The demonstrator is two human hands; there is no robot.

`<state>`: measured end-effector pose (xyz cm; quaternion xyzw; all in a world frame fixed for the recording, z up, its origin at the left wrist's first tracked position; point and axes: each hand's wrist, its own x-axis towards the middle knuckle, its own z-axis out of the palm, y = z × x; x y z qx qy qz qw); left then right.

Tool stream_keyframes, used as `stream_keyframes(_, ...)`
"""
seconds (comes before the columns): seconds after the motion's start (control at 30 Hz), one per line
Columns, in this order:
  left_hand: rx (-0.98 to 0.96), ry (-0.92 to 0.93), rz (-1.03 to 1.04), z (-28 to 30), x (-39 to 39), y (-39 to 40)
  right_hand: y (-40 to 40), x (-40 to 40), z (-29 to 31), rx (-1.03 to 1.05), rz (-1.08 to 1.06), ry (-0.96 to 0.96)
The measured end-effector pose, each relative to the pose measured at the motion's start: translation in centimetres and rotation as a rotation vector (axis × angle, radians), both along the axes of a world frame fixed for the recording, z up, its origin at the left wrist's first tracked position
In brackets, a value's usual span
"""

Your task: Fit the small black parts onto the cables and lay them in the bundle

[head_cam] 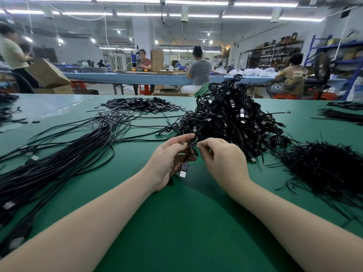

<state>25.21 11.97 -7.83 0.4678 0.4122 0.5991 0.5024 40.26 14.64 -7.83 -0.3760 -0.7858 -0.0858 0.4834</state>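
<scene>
The green table [186, 222] ran off the frame on three sides, so its full extent could not be seen. On it, one tall tangled heap of coiled cables [231, 116] stood just beyond the hands, its individual cables too knotted to count. To the left, one long bundle of straightened cables [59, 163] fanned toward the lower left corner and was cut off by the edge; a few silver plug ends showed along it. At the right lay one bristly pile of thin black ties [324, 167], also clipped by the frame, with two smaller bunches further back at the far right edge. One flat pile of small black parts [141, 105] lay at the far side of the table – far too many to count. Between the two hands hung a single coiled cable [189, 154], its plug [183, 170] dangling silver-tipped below. The left hand [167, 160] pinched the coil from the left, fingers curled around it, while the right hand [222, 160] gripped it from the right with its fingertips – whether a black part sat under those fingers could not be made out
</scene>
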Motion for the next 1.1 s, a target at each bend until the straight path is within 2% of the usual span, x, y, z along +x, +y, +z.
stream_keyframes(0.17, 0.091, 0.104, 0.011, -0.7, 0.2, 0.1, 0.7, 0.2, -0.4, -0.235, -0.013, 0.050)
stream_keyframes(0.47, 0.114, 0.055, 0.154, -1.1, 0.1, 0.8, 0.4, -0.1, -0.5, -0.316, 0.061, 0.051)
stream_keyframes(0.63, 0.173, 0.090, 0.214, -1.4, 0.1, 1.0, -0.1, -0.4, -0.3, -0.226, 0.054, -0.040)
stream_keyframes(0.8, 0.203, 0.072, 0.171, -1.4, 0.1, 1.1, 0.0, -0.3, -0.2, -0.173, 0.031, -0.040)
stream_keyframes(0.97, 0.130, 0.250, 0.267, -1.2, 0.1, 0.9, 0.1, -0.1, 0.2, 0.177, -0.003, -0.083)
stream_keyframes(1.1, -0.027, 0.094, 0.197, -0.5, -0.3, 0.7, 0.3, 0.0, 0.3, 0.378, -0.012, -0.121)
